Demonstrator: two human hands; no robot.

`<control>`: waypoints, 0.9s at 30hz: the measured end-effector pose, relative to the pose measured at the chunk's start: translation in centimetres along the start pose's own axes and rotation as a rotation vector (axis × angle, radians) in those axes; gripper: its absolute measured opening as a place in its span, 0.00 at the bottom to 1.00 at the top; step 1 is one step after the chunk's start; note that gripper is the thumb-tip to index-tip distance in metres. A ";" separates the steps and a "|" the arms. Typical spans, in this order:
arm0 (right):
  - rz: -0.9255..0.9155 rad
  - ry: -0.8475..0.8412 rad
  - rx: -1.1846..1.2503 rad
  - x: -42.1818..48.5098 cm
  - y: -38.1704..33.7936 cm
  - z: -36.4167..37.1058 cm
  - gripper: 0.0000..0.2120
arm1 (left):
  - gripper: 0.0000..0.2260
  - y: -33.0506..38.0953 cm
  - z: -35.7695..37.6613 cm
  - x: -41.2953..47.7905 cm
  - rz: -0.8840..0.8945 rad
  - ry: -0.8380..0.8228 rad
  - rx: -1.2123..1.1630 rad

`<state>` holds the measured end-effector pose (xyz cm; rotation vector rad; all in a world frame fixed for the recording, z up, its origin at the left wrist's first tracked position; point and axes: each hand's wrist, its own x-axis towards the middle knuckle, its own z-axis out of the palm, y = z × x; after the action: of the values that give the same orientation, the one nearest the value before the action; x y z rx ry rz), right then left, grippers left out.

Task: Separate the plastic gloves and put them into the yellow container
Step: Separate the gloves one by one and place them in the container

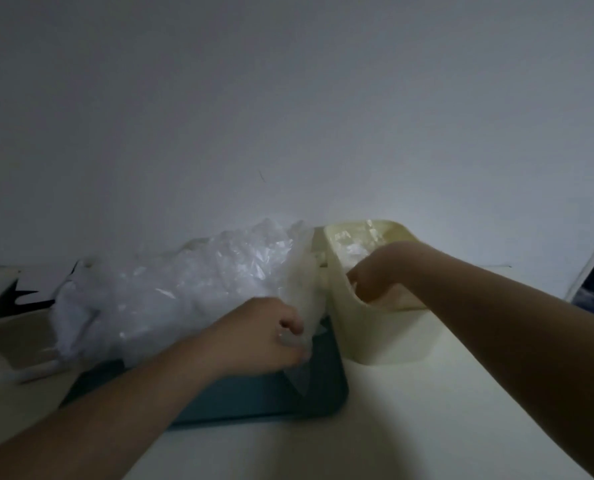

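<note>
Plastic gloves (171, 292) lie heaped on the blue tray (254, 400) beside the yellow container (385, 341); the left hand (261, 336) pinches one glove (302, 292) to pull free and drop in next, while the right hand (378, 275) dips inside, and I cannot tell what its fingers hold.

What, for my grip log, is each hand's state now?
Left hand: closed, pinching a plastic glove.
Right hand: at the yellow container, fingers hidden, cannot tell.
</note>
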<state>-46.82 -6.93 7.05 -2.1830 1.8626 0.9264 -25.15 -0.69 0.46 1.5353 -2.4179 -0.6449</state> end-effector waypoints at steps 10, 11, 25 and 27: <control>-0.281 0.645 0.328 -5.2 -4.4 -3.6 0.21 | 0.07 -4.1 3.1 0.3 -0.032 0.124 -0.039; -0.353 0.667 0.393 -5.2 -5.3 -3.3 0.20 | 0.07 -4.2 2.5 0.1 -0.045 0.157 -0.097; -0.700 0.654 1.364 0.0 -9.4 -0.4 0.09 | 0.30 -5.4 -5.9 -2.1 -0.045 0.337 -1.080; -0.596 0.639 1.340 0.5 -9.6 -0.6 0.11 | 0.31 -6.2 -5.5 -1.8 -0.017 0.303 -1.022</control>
<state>-37.70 -5.39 4.52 -1.8307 1.1190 -0.9707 -17.19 -2.68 2.51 1.0750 -1.4289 -1.2635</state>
